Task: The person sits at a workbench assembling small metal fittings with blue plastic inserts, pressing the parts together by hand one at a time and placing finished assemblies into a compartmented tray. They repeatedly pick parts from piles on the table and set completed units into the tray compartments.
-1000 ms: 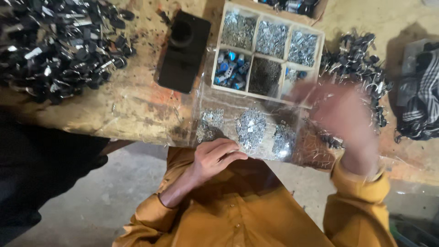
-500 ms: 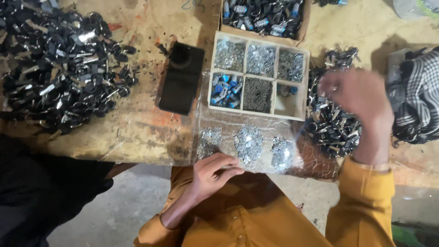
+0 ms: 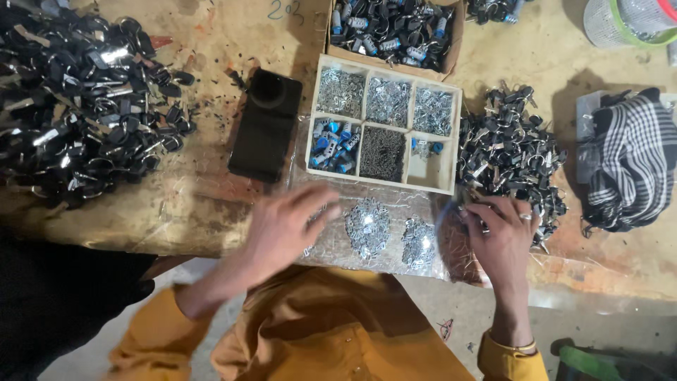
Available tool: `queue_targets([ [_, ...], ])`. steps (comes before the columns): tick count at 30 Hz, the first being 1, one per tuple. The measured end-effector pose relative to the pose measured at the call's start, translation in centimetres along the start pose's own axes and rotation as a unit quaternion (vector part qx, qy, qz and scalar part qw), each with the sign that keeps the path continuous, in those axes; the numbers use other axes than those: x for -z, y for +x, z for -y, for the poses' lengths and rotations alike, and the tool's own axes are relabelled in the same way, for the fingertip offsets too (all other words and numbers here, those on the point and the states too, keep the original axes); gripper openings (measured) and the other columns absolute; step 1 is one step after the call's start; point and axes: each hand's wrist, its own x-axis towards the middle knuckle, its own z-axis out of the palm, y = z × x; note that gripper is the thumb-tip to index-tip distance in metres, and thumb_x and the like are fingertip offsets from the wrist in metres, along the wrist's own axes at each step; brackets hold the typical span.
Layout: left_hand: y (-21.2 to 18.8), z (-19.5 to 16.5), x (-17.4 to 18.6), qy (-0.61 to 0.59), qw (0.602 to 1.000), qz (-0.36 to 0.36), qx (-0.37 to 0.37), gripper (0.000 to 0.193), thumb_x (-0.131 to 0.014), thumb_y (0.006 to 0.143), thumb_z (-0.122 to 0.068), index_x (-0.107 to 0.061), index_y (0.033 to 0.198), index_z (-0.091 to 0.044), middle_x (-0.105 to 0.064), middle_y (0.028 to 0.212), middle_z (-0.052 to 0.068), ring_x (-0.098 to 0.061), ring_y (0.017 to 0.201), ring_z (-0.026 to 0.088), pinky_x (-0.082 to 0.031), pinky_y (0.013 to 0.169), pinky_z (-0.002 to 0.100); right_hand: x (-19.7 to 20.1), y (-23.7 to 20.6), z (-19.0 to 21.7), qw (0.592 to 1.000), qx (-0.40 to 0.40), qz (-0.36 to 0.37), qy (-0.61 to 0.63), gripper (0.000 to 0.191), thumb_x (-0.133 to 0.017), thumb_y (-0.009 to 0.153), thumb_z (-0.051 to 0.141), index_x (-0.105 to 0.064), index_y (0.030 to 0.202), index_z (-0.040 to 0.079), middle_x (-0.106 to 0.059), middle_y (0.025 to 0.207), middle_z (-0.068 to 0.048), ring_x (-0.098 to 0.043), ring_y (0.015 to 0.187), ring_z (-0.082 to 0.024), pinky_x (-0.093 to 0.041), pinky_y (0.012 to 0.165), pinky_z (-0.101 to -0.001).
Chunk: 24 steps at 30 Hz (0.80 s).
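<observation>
Left hand (image 3: pixel 282 229) over metal bits (image 3: pixel 367 226) — right hand (image 3: pixel 502 236) on keys (image 3: pixel 509 152)

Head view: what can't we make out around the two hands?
- Left hand: motion-blurred; grip unreadable, and it hides part of the small metal parts on the clear sheet.
- Right hand: fingertips lie against the black key pile; unclear if holding one.
- Cardboard box: cut by top edge.

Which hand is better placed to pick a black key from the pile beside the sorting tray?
Right. The right hand already rests at the edge of the black key pile; the left hand is over the small metal parts on the plastic sheet, farther away.
</observation>
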Motion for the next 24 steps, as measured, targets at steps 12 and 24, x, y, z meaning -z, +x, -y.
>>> queue_targets([
  [12,10.2,0.6,1.1,0.151,0.984,0.093,-0.005,0.019,-0.07,0.091,-0.013,-0.069,0.103,0.001,-0.063,0.104,0.017,-0.069,0.058,0.026,-0.053,0.045,0.04,1.1,-1.1,-1.8,0.944,-0.179,-0.084,0.264,0.011,-0.08,0.1,0.007,-0.074,0.105,0.0,-0.065,0.087,-0.004,-0.053,0.073,-0.008,-0.041,0.065,-0.0242],
  [24,11.6,2.1,-1.3,0.129,0.986,0.105,0.008,0.019,-0.069,0.082,-0.002,-0.068,0.098,0.008,-0.059,0.114,0.022,-0.068,0.055,0.028,-0.056,0.047,0.042,-3.0,1.7,5.9,0.955,-0.037,0.01,0.294,0.027,-0.083,0.09,0.015,-0.072,0.112,0.005,-0.077,0.098,-0.005,-0.072,0.073,-0.01,-0.056,0.059,-0.0269],
])
